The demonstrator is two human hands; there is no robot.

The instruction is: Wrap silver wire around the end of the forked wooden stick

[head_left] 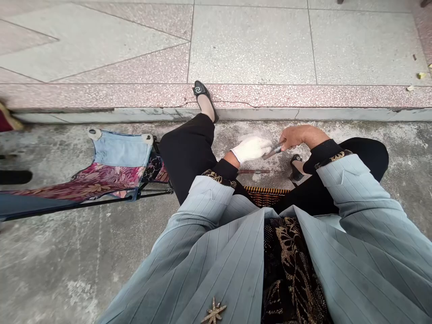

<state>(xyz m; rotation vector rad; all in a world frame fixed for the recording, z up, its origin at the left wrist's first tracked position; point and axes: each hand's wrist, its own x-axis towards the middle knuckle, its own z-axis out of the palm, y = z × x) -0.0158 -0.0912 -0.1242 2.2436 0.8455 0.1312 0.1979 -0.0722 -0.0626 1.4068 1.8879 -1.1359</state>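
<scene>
My right hand point(299, 136) is bare and closed around the end of a short knife point(274, 150), whose flat grey blade slants down to the left. Beside it, my left hand point(252, 149) wears a white knitted glove. Its fingers are curled together close to the blade, and I cannot make out what lies within them. Both hands are held between my spread knees, above the concrete floor. Below them is a thin reddish-brown rod point(254, 171) with something wound around it near its right end.
The woven wicker seat point(266, 194) shows beneath me. To my left stands a folding chair point(111, 168) with denim and floral fabric. A low tiled step point(249, 96) runs across in front, with my left shoe point(200, 89) on it. Small pale scraps point(421, 75) lie at the far right.
</scene>
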